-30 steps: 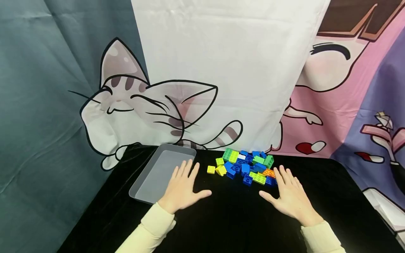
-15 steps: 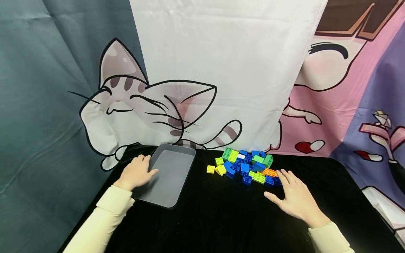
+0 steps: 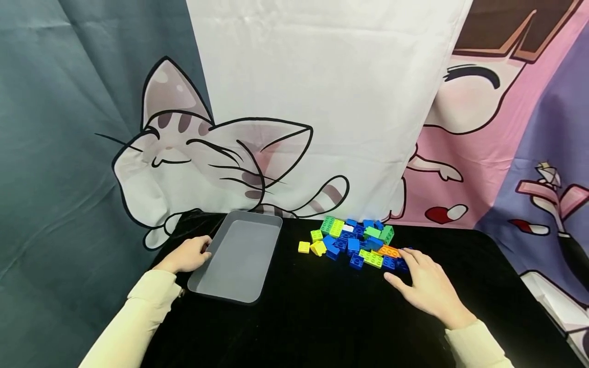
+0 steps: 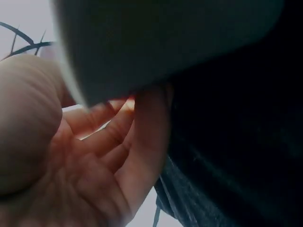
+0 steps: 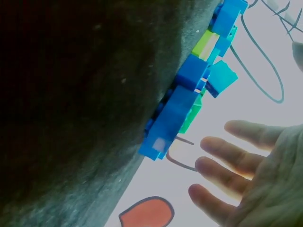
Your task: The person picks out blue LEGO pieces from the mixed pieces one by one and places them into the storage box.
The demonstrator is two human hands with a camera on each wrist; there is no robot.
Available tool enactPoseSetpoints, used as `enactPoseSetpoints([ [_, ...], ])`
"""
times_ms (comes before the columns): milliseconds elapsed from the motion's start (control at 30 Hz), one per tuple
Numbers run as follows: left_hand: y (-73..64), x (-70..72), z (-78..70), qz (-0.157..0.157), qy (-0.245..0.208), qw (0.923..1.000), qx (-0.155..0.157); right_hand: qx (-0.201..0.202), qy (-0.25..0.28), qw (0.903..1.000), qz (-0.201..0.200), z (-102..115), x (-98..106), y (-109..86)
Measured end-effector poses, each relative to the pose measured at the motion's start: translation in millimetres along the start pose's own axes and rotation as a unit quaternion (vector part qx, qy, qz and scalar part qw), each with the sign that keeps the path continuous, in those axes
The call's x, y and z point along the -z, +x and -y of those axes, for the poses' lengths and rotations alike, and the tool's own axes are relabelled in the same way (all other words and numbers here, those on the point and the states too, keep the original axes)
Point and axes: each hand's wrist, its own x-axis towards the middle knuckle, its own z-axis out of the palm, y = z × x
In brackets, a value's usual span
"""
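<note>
Two hands are positioned over a black cloth (image 3: 313, 322), one at each side of the lower half of the head view. The left hand (image 3: 186, 254), left of centre, grips the left side wall of a gray tray (image 3: 236, 260); its thumb lies at the rim and its fingers are curled. In the left wrist view, the tray wall occupies the top of the frame, between thumb and fingers, and covers part of the grip; the fingertips cannot be fully seen. The tray lies lengthwise, tilted in the frame, left of centre in the lower half. The right hand (image 3: 430, 286), lower right, has its fingers extended and its thumb held well apart from them. In the right wrist view, four fingers are slightly spread, with gaps between them, and pinch nothing. The fingertips are at the right end of a cluster of building blocks (image 3: 353, 246); whether they touch it cannot be told. The cluster is right of centre, mainly blue, with a dark green block (image 3: 327, 225) at its upper left, a lime block (image 3: 371, 258) along its lower edge and an orange block (image 3: 389, 251) near the right fingertips. One yellow block (image 3: 303, 247) is located at the far left of the cluster, nearest the tray.
</note>
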Motion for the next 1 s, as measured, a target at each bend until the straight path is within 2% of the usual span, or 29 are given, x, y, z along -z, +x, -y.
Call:
enactPoseSetpoints([
  [67, -2.7, -4.6, -3.2, -0.016, -0.006, 0.9999, 0.0, 0.004, 0.005, 0.9999, -0.01, 1.3, -0.1, 3.5],
  [167, -9.7, -14.0, -16.1, -0.043, -0.013, 0.9989, 0.01, 0.016, 0.012, 0.9995, -0.025, 4.5, -0.6, 10.6],
  [400, -35.3, -44.2, -61.1, -0.081, -0.045, 0.9942, 0.055, 0.04, 0.027, 0.9981, -0.038, 13.2, -5.2, 31.7],
  [533, -49.7, -58.5, -85.1, -0.076, -0.117, 0.9867, 0.084, 0.047, 0.02, 0.9979, -0.039, 17.9, -10.5, 43.8],
  [667, -61.2, -69.6, -103.4, -0.067, -0.191, 0.9754, 0.089, 0.048, 0.013, 0.9978, -0.044, 22.8, -15.3, 52.0],
  [800, -69.7, -79.0, -116.1, -0.064, -0.228, 0.9683, 0.079, 0.042, 0.011, 0.9978, -0.049, 25.4, -21.4, 57.5],
  [867, -72.9, -82.5, -121.7, -0.051, -0.24, 0.9663, 0.076, 0.039, 0.012, 0.9977, -0.054, 25.8, -24.2, 59.7],
  [900, -74.2, -83.4, -124.8, -0.046, -0.235, 0.9679, 0.078, 0.037, 0.012, 0.9977, -0.056, 25.6, -25.5, 60.9],
  [933, -75.4, -84.0, -127.7, -0.047, -0.21, 0.9733, 0.08, 0.034, 0.013, 0.9977, -0.058, 25.4, -26.6, 62.0],
  [1000, -74.9, -81.4, -132.7, -0.06, -0.141, 0.9847, 0.083, 0.027, 0.017, 0.9978, -0.058, 25.1, -28.0, 64.0],
])
